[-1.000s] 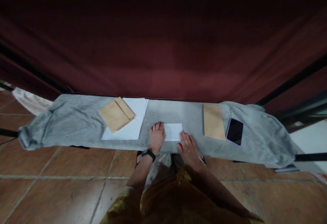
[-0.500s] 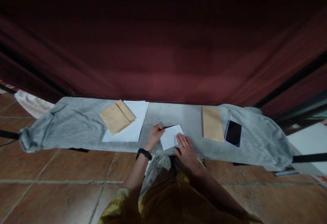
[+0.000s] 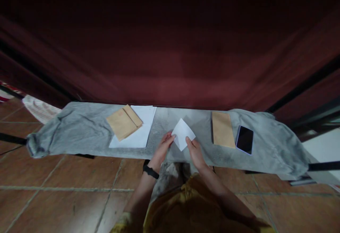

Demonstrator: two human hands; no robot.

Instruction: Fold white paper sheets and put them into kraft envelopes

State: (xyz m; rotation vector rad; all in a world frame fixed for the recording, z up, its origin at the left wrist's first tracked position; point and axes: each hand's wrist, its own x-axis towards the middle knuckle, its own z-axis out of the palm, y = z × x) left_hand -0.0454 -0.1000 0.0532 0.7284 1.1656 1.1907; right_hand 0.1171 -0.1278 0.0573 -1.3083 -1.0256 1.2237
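A small folded white sheet of paper (image 3: 182,133) is held between both hands, turned so one corner points away from me. My left hand (image 3: 164,147) pinches its left side, with a black band on the wrist. On the opposite side, my right hand (image 3: 195,151) grips the sheet with the thumb on top. The fingers under the paper are hidden. Below the sheet lies the grey cloth (image 3: 164,119) that covers the narrow bench.
To the left, several brown envelopes (image 3: 123,123) rest on larger white sheets (image 3: 146,128). A brown envelope (image 3: 222,129) lies to the right, beside a phone (image 3: 244,139) with a dark screen. Dark red fabric (image 3: 170,84) hangs behind the bench.
The white paper was flat under my right hand's spread fingers; now it is turned corner-up and lifted, gripped by both hands. The right hand has changed from pressing to pinching.
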